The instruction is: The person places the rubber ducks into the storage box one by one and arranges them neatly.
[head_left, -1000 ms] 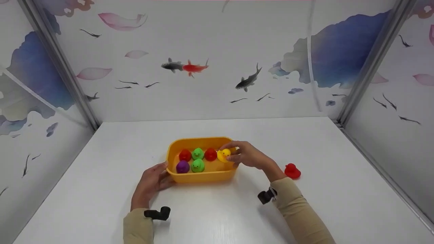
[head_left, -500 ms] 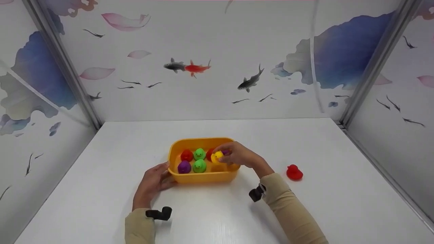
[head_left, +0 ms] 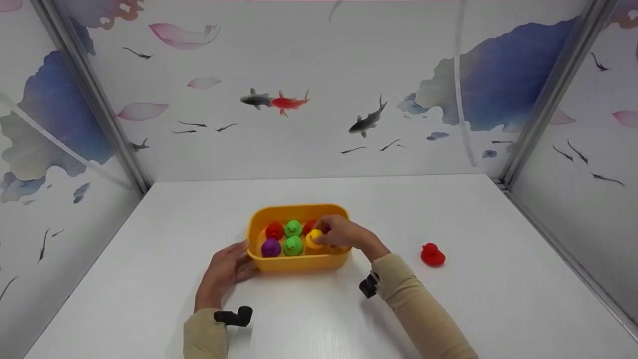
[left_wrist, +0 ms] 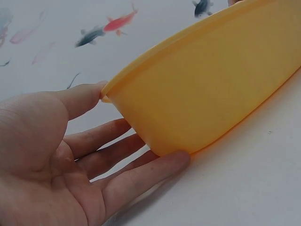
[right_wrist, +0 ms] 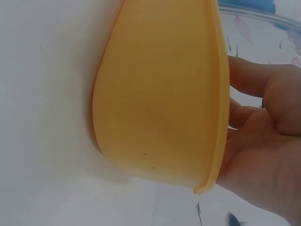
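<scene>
In the head view, a yellow plastic tub point(head_left: 304, 263) holds several small toy ducks. My right hand point(head_left: 341, 233) reaches over its right side and pinches a yellow rubber duck point(head_left: 313, 237) inside, between thumb and fingers. Behind that duck a red duck point(head_left: 309, 226) is partly hidden. My left hand point(head_left: 224, 267) rests at the tub's left end. In the left wrist view the left thumb touches the rim, and the fairly straight fingers point(left_wrist: 141, 181) lie against the outer wall. The right wrist view shows the tub's wall hiding the right fingertips.
Inside the tub's left half sit a red duck point(head_left: 274, 231), a purple duck point(head_left: 270, 248) and two green ducks point(head_left: 293, 246). One more red duck point(head_left: 432, 255) stands on the white table point(head_left: 498, 299), right of the tub. Printed panels point(head_left: 319, 50) enclose the back and sides.
My right hand has carried the yellow duck from the tub's right end leftward, then lower and toward the front. The left hand stays at the tub's left end.
</scene>
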The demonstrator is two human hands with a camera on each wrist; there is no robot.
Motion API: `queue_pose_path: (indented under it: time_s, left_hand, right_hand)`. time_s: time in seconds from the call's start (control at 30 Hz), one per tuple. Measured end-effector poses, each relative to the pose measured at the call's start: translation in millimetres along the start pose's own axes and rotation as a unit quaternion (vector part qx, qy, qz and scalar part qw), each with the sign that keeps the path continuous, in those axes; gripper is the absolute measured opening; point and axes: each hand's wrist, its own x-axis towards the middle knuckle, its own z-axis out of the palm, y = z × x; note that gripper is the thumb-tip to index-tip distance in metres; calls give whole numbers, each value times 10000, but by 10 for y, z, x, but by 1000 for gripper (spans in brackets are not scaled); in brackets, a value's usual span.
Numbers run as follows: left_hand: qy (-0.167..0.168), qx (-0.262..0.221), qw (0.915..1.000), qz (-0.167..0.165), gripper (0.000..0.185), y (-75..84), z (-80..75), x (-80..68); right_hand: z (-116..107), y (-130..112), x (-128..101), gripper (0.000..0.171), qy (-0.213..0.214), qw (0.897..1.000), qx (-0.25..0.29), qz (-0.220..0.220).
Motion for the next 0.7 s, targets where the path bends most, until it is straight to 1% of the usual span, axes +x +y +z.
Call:
queue_pose_path:
  time_s: [0.13,0.33,0.57,0.7]
  left_hand:
    - [-3,-8,10000,-4,63,-13,-5,5]
    - [41,-92,9999,-56,63,-8,-5,25]
    - [74,-111,9998,-138,66,0,0,33]
    - [80,-40,9999,-80,65,-7,-7,27]
  right_hand:
    - [37,-9,39,19,70,9997,-123,195]
    - [102,-29,89,23,246,9988,-274,337]
    - [168,-32,134,25,351,9975,-432,442]
    - [185,-28,137,26,410,9973,-483,382]
